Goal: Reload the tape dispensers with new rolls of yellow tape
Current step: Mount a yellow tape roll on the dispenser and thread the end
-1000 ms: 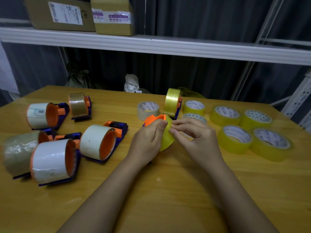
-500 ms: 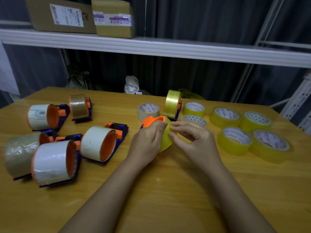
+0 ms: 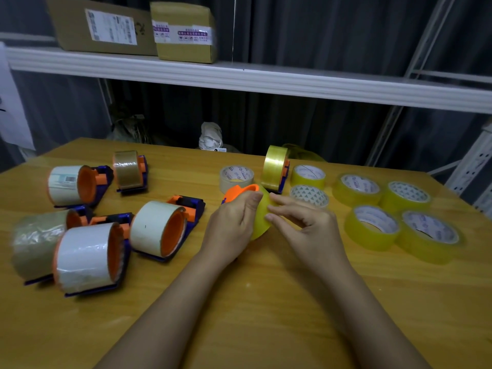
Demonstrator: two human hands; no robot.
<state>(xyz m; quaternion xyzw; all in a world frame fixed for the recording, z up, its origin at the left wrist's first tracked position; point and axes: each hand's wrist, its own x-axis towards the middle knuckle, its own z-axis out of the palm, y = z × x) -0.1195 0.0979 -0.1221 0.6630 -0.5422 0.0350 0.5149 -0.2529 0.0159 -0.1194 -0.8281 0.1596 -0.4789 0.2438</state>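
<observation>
Yellow tape roll [image 3: 259, 222], seated on orange-hubbed dispenser [image 3: 239, 191] mid-table [image 3: 266, 302]: left hand [image 3: 230, 230] wrapped round, steadying; right hand [image 3: 303, 225] fingertips picking its face—best lift the free end cleanly, dispenser held firm.

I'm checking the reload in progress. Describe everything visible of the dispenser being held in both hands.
The held dispenser shows an orange plastic hub rim at the top and a sliver of blue body at its left edge; the rest is hidden. A glossy yellow tape roll sits on it, standing on edge, close above the wooden table. The left hand grips it from the left, thumb across the roll. The right hand has its fingertips on the roll's face.
</observation>
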